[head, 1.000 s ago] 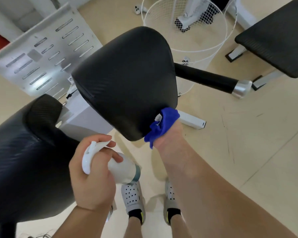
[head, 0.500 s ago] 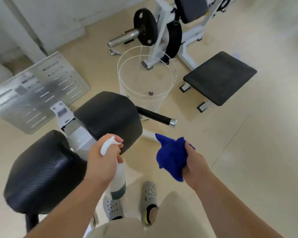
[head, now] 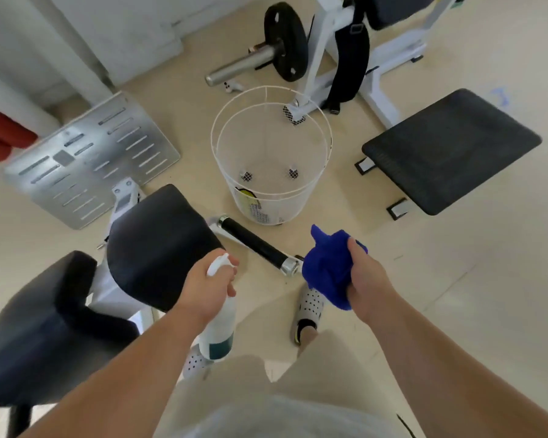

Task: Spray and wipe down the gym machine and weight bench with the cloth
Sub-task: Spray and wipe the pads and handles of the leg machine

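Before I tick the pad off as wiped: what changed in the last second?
The right hand took the cloth off the pad's edge and drew back. It now holds the cloth bunched in the air, clear of the pad. The view also pulled back. Unchanged: the left hand's grip on the bottle.

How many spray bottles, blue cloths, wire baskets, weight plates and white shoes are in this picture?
Spray bottle: 1
Blue cloth: 1
Wire basket: 1
Weight plate: 1
White shoes: 2
Total: 6
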